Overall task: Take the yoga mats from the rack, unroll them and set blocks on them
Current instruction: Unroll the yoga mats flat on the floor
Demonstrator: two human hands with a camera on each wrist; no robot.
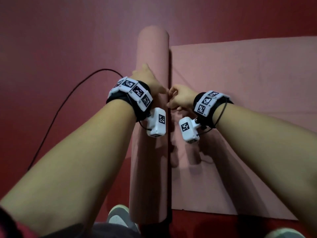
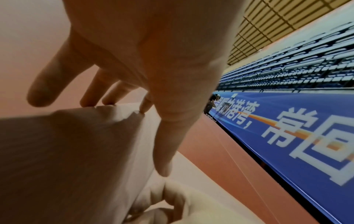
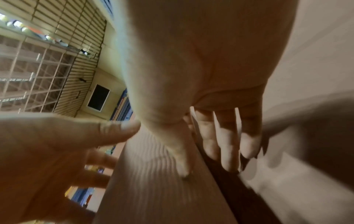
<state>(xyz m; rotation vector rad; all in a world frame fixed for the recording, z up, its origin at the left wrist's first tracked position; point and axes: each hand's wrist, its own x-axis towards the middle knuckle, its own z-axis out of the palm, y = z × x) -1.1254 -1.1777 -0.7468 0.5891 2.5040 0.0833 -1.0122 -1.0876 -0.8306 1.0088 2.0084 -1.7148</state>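
A pink yoga mat lies partly unrolled on the red floor. Its roll runs away from me in the middle, and its flat part spreads to the right. My left hand rests on top of the roll with the fingers spread; in the left wrist view its fingertips press into the roll. My right hand is at the roll's right side. In the right wrist view its thumb presses on the roll and its straight fingers reach into the crease beside the flat part.
A black cable curves over the red floor to the left of the roll. My shoes stand at the roll's near end. A long blue banner and rows of seats border the floor far off.
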